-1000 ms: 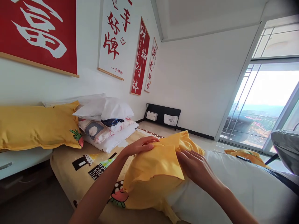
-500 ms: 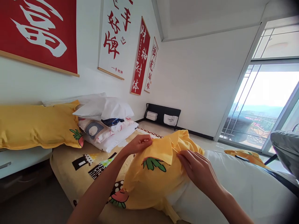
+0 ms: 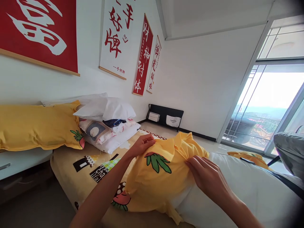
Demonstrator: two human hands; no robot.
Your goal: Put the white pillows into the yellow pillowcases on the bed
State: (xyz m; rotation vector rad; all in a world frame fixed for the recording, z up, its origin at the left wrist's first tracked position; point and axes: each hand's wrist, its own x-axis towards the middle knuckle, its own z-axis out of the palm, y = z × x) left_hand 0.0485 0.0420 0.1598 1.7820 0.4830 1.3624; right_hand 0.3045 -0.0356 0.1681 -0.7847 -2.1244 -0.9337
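A yellow pillowcase [image 3: 152, 190] printed with green leaves and a pink fruit bulges over a white pillow, its fabric gathered in folds at the top. My left hand [image 3: 143, 145] pinches the cloth at the upper left, fingers closed. At the right, my right hand [image 3: 206, 171] grips the pillowcase by its gathered edge between thumb and fingers. White material [image 3: 228, 186] stretches out to the right of the yellow cloth; where one ends under the other is partly hidden. Beneath lies a bed with a beige patterned sheet [image 3: 68, 164].
A yellow pillow [image 3: 35, 126] lies at the left, beside a stack of white pillows [image 3: 118, 109] against the wall. A black rack [image 3: 163, 115] stands on the floor at the back. More yellow cloth [image 3: 247, 158] and a grey covered object [image 3: 288, 152] are at the right, near a sliding glass door [image 3: 256, 107].
My right hand has shifted slightly right and down with the pillowcase edge. The cloth between my hands is drawn out more, showing more of the leaf print. My left hand stays nearly in place.
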